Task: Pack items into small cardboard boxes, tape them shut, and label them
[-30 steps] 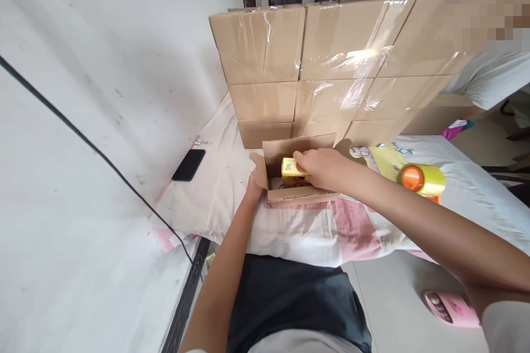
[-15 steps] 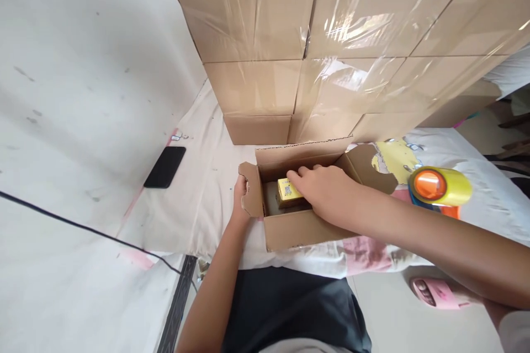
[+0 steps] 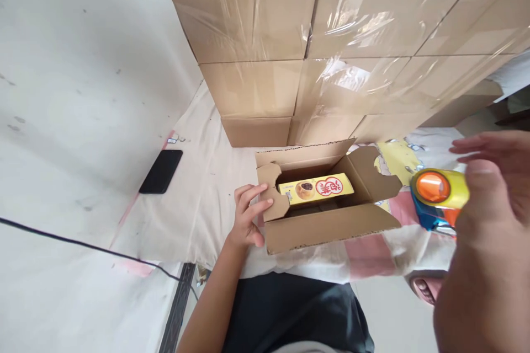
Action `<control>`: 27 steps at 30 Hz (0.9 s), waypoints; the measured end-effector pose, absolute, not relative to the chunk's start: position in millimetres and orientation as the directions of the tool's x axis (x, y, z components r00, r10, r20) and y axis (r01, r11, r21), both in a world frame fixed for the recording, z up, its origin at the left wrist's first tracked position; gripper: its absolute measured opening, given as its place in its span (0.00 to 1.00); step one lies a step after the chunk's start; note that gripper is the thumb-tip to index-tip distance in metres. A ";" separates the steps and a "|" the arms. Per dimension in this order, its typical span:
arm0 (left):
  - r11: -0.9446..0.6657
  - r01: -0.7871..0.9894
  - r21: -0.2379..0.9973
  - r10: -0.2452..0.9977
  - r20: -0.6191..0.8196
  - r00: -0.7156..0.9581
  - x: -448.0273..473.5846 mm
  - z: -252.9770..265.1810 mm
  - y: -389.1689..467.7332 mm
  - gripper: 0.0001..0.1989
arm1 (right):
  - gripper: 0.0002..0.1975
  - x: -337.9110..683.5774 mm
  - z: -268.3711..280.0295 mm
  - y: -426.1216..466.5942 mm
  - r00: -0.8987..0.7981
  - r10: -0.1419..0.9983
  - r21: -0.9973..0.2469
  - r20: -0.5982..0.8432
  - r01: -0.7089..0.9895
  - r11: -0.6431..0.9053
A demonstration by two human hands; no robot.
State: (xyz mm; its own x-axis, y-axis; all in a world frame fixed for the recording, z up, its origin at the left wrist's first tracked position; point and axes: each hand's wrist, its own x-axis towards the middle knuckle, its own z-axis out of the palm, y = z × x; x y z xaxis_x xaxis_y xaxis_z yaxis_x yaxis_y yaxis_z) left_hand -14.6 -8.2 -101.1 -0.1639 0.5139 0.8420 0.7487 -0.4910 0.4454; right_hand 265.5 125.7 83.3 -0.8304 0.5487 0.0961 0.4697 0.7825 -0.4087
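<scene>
Bright, even daylight, soft shadows, white glare streaks on the taped stacked cartons, wide-angle bending at the frame edges, right hand close to the lens, large and blurred, open carton sharp.

carton brown | packet yellow, red-white | phone black

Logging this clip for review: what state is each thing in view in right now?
Small carton: open, flaps up.
Yellow snack box: lying flat inside the small carton.
Left hand: fingers on the carton's left flap.
Right hand: open, empty, raised close to the camera.
Tape dispenser: resting on the cloth, right of the carton.
Stacked cartons: closed, taped shut.
Phone: screen dark, lying flat.
</scene>
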 end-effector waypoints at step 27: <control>-0.228 0.552 0.802 0.722 0.519 -0.457 7.8 -32.8 -3.4 0.29 | 0.32 245.3 -14.1 179.9 -0.469 0.696 -0.804 0.543 -0.052 0.592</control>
